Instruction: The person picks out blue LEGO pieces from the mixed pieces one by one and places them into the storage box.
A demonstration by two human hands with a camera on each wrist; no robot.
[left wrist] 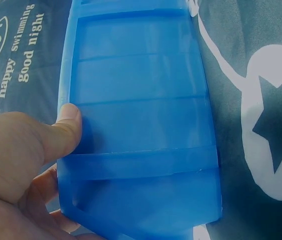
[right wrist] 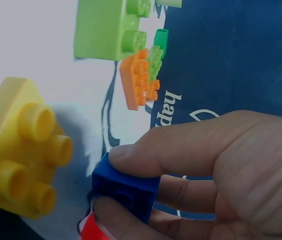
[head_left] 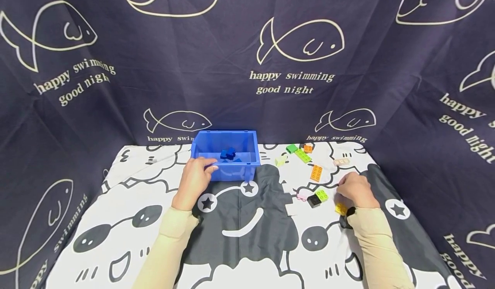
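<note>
A blue plastic bin (head_left: 232, 175) stands at the back of the table, with several dark blue blocks (head_left: 228, 153) inside. My left hand (head_left: 194, 177) grips its front rim at the left; in the left wrist view the thumb (left wrist: 70, 120) lies over the rim and the other fingers curl beneath. Over on the right, my right hand (right wrist: 190, 165) pinches a dark blue building block (right wrist: 126, 182) between thumb and fingers. The head view hides that block behind the hand (head_left: 357, 189). A yellow block (right wrist: 23, 150) lies close by, and part of something red (right wrist: 95, 229) shows below the fingers.
Loose blocks lie right of the bin: an orange one (head_left: 316, 173), a lime one (head_left: 321, 195), a black one (head_left: 314, 201), a pink one (head_left: 301, 197), a green one (head_left: 291, 149) and a beige one (head_left: 341, 161). A dark printed curtain (head_left: 232, 104) hangs behind the table.
</note>
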